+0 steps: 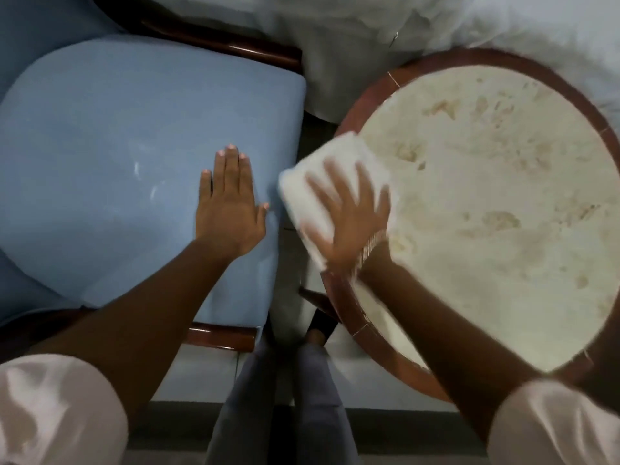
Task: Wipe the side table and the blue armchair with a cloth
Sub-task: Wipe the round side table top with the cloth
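A round side table (496,203) with a pale mottled top and a reddish wood rim fills the right side. A folded white cloth (322,169) lies at its left edge, partly overhanging the rim. My right hand (345,216) presses flat on the cloth with fingers spread, blurred by motion. The blue armchair (117,146) takes up the left, its seat cushion showing faint pale streaks. My left hand (231,203) rests flat and open on the seat's right part, holding nothing.
White bedding (369,35) lies behind the table and chair. The chair's dark wood arms (221,335) frame the seat front and back. My legs and feet (315,333) stand in the narrow floor gap between chair and table.
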`<action>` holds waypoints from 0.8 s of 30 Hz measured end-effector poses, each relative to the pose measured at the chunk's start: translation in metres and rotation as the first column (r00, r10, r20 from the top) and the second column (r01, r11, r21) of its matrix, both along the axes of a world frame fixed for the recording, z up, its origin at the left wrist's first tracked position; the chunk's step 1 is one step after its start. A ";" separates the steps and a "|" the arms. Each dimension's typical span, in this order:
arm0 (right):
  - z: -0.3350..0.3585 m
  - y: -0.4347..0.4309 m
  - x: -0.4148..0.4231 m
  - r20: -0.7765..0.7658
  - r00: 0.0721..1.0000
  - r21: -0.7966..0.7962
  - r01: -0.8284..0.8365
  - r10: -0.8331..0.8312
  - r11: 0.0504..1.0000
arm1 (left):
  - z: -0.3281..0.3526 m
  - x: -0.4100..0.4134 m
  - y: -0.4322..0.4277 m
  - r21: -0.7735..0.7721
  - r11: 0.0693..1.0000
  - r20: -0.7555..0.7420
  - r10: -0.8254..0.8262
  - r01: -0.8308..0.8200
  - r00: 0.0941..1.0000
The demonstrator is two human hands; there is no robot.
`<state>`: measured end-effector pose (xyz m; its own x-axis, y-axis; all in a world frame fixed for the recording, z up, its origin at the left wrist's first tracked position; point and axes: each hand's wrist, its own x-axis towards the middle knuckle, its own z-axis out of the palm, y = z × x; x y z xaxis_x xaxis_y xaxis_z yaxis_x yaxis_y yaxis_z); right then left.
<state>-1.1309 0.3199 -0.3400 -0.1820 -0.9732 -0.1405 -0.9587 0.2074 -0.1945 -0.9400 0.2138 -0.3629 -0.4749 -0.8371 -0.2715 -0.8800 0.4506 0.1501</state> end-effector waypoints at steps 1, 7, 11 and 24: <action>0.002 0.047 0.013 -0.022 0.996 -0.007 -0.084 0.084 0.996 | 0.004 -0.003 -0.001 0.019 1.000 -0.004 0.003 -0.003 1.000; 0.017 0.142 -0.091 -0.047 0.930 0.071 0.366 -0.364 0.928 | 0.032 -0.058 0.009 0.043 0.996 -0.159 -0.068 0.076 0.985; 0.008 0.091 -0.091 -0.020 0.856 0.055 0.518 -0.517 0.854 | 0.033 -0.136 0.034 0.041 0.953 -0.179 -0.288 0.300 0.941; 0.012 0.104 -0.348 0.005 0.430 0.006 0.903 -0.903 0.430 | -0.029 -0.174 0.043 -0.269 0.896 -0.057 -0.381 0.353 0.923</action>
<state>-1.4792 0.4237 -0.3284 -0.9558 -0.2547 -0.1468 -0.2239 0.9543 -0.1979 -1.1141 0.2572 -0.3919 -0.7755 -0.6313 -0.0090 -0.6301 0.7731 0.0728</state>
